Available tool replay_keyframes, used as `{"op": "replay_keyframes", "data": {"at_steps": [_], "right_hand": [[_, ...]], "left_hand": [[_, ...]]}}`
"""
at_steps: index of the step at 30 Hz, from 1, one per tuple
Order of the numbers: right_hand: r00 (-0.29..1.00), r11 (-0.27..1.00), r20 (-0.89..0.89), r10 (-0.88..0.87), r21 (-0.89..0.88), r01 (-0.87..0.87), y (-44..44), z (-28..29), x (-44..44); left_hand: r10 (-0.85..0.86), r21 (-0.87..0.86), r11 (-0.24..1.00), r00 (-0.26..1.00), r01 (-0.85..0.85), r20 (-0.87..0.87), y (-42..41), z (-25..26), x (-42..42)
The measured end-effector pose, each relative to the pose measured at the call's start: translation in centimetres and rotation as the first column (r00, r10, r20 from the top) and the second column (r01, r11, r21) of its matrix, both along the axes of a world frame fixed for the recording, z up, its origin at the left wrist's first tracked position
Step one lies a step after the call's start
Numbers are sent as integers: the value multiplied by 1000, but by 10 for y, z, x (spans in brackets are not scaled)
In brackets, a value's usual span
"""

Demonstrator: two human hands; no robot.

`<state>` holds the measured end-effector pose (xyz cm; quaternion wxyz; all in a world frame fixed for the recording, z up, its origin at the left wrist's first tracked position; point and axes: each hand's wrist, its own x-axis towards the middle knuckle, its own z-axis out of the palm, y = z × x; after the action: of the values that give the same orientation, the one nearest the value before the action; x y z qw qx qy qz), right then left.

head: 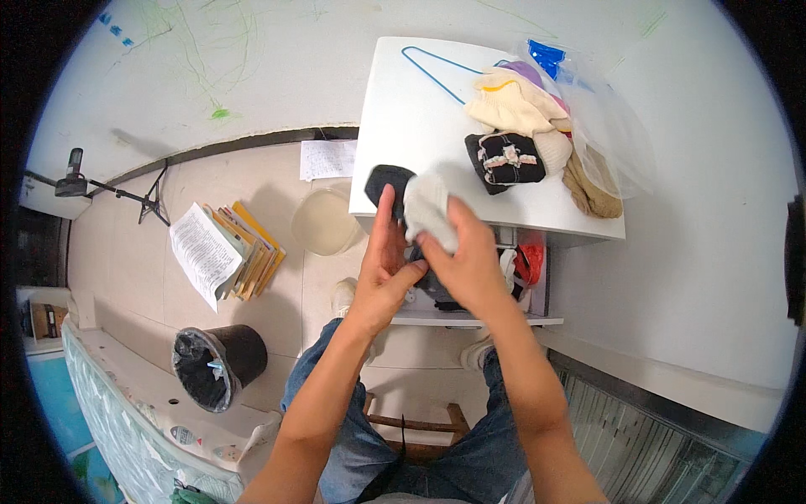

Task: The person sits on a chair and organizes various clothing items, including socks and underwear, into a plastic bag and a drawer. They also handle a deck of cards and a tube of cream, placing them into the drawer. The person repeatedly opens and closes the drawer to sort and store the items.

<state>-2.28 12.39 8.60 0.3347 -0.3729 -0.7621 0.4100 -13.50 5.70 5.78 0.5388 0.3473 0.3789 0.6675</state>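
Observation:
My right hand (467, 258) grips a light grey cloth item (431, 208), perhaps a sock, blurred by motion. Beside it my left hand (387, 268) is held upright with its fingers extended, against a black cloth item (389, 183); whether it grips this cannot be told. Both hands are over the front edge of a white cabinet top (403, 120). Farther right on that top lie a folded black garment with a pink and white trim (511, 157), a cream knitted cloth (513, 104), a tan cloth bundle (592, 186) and a blue hanger (434, 80).
Below the hands, an open drawer (548, 320) holds dark clothes and a red plastic bag (530, 261). On the floor to the left stand a round tub (324, 222), a stack of books and papers (252, 255), a lined black bin (245, 353) and a small tripod (148, 205).

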Motion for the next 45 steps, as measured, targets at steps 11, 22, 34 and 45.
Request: {"op": "replay_keyframes", "data": {"at_steps": [11, 22, 34, 45], "right_hand": [[597, 694, 658, -459, 685, -221, 100, -9, -17], [936, 971, 284, -209, 175, 163, -26, -115, 86], [547, 875, 821, -163, 377, -303, -35, -317, 137], [994, 799, 65, -82, -593, 105, -12, -270, 122]], "left_hand": [[198, -374, 900, 974, -225, -108, 3, -18, -21], [-311, -414, 901, 856, 127, -414, -13, -52, -16], [-392, -418, 891, -163, 177, -906, -29, -81, 13], [-593, -640, 749, -258, 170, -763, -29, -85, 15]]}}
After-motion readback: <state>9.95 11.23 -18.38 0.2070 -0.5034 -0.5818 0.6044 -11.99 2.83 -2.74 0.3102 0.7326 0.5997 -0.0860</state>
